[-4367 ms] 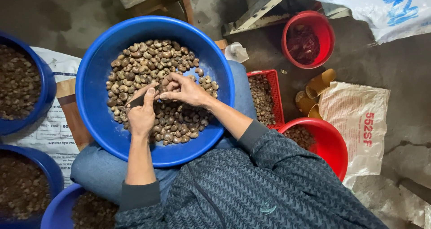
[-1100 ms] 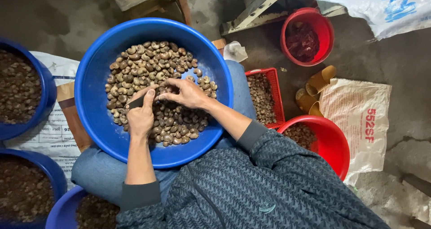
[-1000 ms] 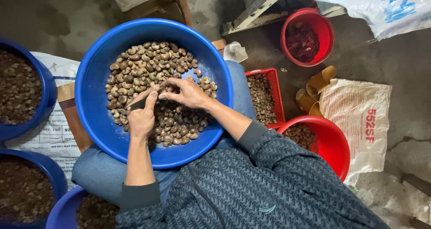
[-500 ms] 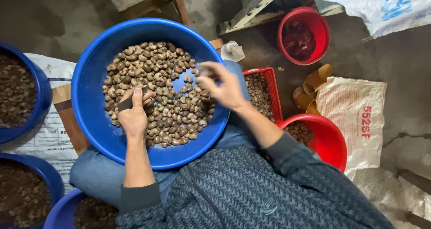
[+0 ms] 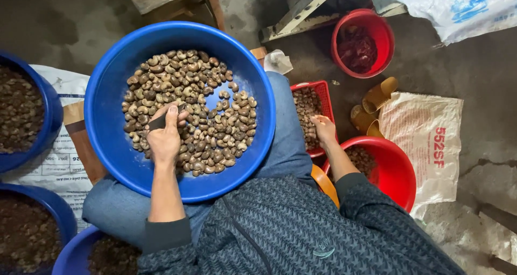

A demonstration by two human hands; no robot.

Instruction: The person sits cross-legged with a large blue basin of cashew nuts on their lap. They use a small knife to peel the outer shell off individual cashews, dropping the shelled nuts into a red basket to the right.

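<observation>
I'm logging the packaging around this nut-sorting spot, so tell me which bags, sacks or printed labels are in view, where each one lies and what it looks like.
Cream woven sack with red print: flat on the floor at right, beside the red plastic basin.
White plastic bag with blue print: top right corner, crumpled.
White printed sack with dark lettering: flat on the floor at left, partly under the blue basins.
No screens or signs show.

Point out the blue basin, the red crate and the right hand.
blue basin [image 5: 116,75], head view, bare inner wall at upper left.
red crate [image 5: 321,87], head view, far rim.
right hand [image 5: 325,128], head view, back of the hand over the crate.
</observation>
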